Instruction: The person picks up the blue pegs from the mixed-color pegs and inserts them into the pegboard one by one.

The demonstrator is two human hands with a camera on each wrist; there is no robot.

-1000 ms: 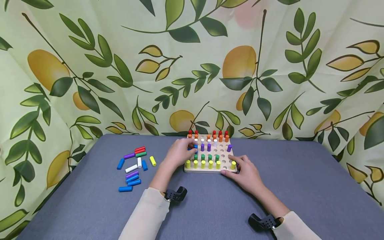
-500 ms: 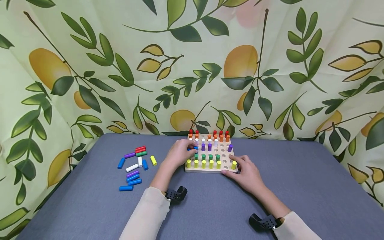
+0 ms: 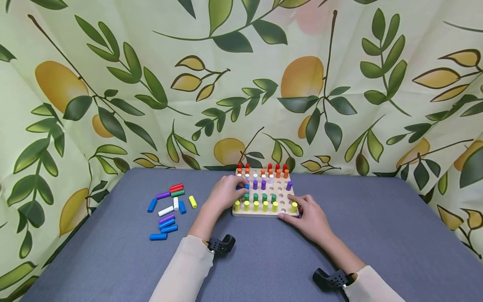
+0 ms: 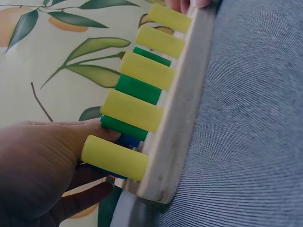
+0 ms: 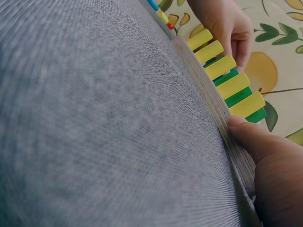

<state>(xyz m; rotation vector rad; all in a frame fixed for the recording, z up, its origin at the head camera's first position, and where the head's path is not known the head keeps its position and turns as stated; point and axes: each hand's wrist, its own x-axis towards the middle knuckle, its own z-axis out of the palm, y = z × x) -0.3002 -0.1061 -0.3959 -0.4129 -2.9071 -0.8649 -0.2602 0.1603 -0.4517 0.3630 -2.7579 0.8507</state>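
Six yellow pegs (image 3: 255,206), pegboard's (image 3: 285,193) near edge
Left hand (image 3: 226,192) pinches one blue peg (image 3: 247,187); right hand (image 3: 308,216), thumb spread, grips near-right corner.

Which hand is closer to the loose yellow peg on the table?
Left. The left hand is at the left side of the pegboard, right of the loose yellow peg; the right hand holds the pegboard's near right corner, farther off.

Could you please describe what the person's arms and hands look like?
The left sleeve and right sleeve are long, plain and cream-coloured. Each wrist wears a black strapped device with small holes: left device, right device. The left hand and right hand are ungloved.
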